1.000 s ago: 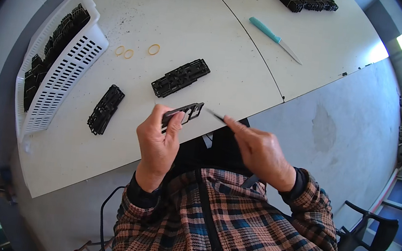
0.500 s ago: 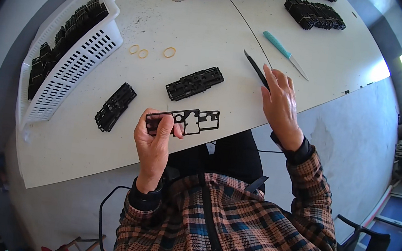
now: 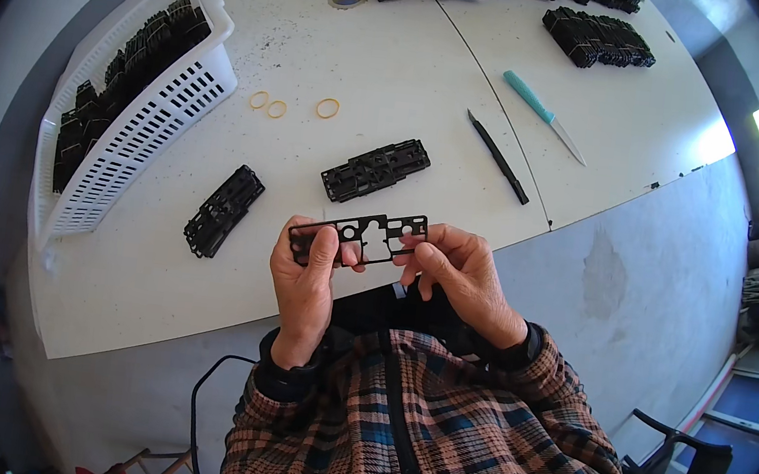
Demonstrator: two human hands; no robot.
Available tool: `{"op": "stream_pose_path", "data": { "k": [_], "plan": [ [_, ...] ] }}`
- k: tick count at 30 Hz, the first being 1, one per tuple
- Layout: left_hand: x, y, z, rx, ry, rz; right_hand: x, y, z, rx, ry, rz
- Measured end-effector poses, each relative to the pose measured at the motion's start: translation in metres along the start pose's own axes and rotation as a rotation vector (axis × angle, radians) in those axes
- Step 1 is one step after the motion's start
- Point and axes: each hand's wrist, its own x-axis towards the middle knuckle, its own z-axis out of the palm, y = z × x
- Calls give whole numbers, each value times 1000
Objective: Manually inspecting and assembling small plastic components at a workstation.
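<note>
Over the near edge of a white smooth-topped table [image 3: 175, 307], the left hand [image 3: 301, 286] grips the left end of a thin black rectangular frame with cut-out openings [image 3: 364, 226], its thumb lying across the front. The right hand [image 3: 468, 280] has bent fingers at the frame's right end, one fingertip showing through an opening; whether they clamp it, I cannot tell. Beyond lie a black stepped stack of slotted parts [image 3: 375, 169], a slim black pointed tool [image 3: 498, 157] and a teal-handled knife with a pale blade [image 3: 543, 115].
</note>
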Motion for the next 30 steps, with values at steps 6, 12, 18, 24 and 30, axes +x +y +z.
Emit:
{"op": "stream_pose_path", "data": {
  "k": [6,12,18,24,30],
  "plan": [
    [5,2,-9,-37,-46,-64,9,1,1,-10,61,-22],
    [13,3,-17,56,-10,-103,17,0,-1,2,217,-44],
    [18,-3,-26,62,-34,-104,21,6,-9,-13,281,-64],
    [22,-6,-29,62,-53,-121,24,7,-11,-22,308,-52],
    [23,-7,-26,53,-61,-143,22,8,-14,-32,318,-62]
  ]
}}
